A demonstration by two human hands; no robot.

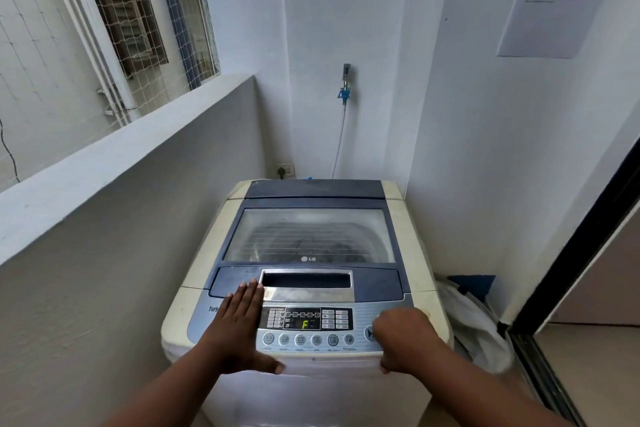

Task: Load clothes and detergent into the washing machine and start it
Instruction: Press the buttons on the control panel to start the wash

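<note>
A cream and blue top-loading washing machine [207, 246] stands in the corner with its glass lid [308, 236] down; dark clothes show dimly through the glass. The control panel [308, 329] at the front shows a lit yellow "F" on its display. My left hand [239, 326] lies flat with straight fingers on the panel's left part, fingertips by the lid handle recess [306, 280]. My right hand [405, 336] rests with curled fingers on the panel's right end, over the round buttons there; which button it touches is hidden. No detergent container is in view.
A low grey parapet wall [121, 184] runs along the left. A tap with a hose [344, 90] and a wall socket [285, 170] sit behind the machine. White cloth or bags [474, 322] lie right of the machine beside a dark sliding door frame [571, 253].
</note>
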